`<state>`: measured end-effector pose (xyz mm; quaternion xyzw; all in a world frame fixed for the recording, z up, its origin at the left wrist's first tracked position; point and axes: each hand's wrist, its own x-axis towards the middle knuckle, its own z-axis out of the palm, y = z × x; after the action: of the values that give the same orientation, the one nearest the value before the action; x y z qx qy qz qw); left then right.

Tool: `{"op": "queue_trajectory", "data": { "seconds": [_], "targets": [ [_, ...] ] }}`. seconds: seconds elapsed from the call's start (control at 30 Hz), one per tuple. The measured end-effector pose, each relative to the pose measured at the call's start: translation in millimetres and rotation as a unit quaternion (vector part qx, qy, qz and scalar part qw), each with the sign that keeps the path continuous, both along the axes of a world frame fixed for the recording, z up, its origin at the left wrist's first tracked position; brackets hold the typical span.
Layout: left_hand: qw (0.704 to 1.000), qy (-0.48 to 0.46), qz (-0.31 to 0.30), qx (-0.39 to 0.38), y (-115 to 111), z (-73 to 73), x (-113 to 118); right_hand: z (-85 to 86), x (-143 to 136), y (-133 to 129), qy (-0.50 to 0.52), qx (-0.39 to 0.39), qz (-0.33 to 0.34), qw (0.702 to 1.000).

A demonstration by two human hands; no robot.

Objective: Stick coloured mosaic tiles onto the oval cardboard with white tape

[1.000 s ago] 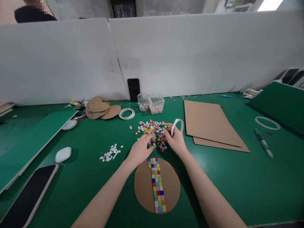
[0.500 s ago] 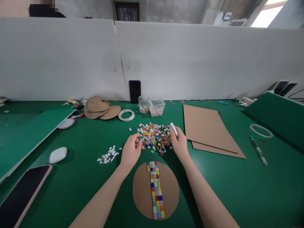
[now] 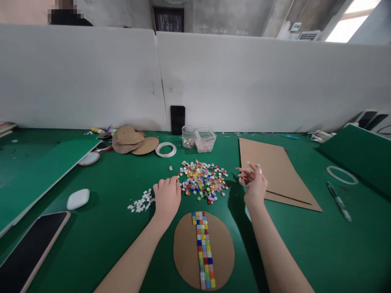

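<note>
Mosaic tiles (image 3: 203,179), wall scrawl (image 3: 221,31) illegible

Green tabletop (image 3: 293,260), faint sheen right. White partition (image 3: 244,85) along far edge, two panels, seam left of centre. Beyond: grey wall (image 3: 232,16), dark framed opening (image 3: 168,19), pinkish wall (image 3: 21,12) far left. Far right: vent (image 3: 308,35), bright window-like patch (image 3: 348,26).

Our left hand (image 3: 166,199) and right hand (image 3: 255,187) are bare, and so are our forearms (image 3: 131,260) as far as they show: slender, smooth-looking, broadening gradually from narrow wrists (image 3: 159,224) toward the view's lower edge.
</note>
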<state>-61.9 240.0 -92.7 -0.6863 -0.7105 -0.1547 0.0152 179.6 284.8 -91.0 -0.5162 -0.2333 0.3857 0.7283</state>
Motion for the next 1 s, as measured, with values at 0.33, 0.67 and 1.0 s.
{"op": "queue_trajectory", "data": {
  "seconds": [0.33, 0.67, 1.0],
  "targets": [
    [0.987, -0.145, -0.039, -0.05, 1, -3.6, 2, 2.5, -8, -6, -0.061, -0.045, 0.306, 0.949],
    [0.969, -0.242, -0.055, 0.014, 7, -3.4, -4, -7.9, -15, -4, -0.176, -0.062, 0.282, 0.941],
    [0.961, -0.214, -0.172, 0.004, 1, 1.0, 3, -8.9, -19, -4, -0.206, -0.08, 0.267, 0.938]
  ]
}}
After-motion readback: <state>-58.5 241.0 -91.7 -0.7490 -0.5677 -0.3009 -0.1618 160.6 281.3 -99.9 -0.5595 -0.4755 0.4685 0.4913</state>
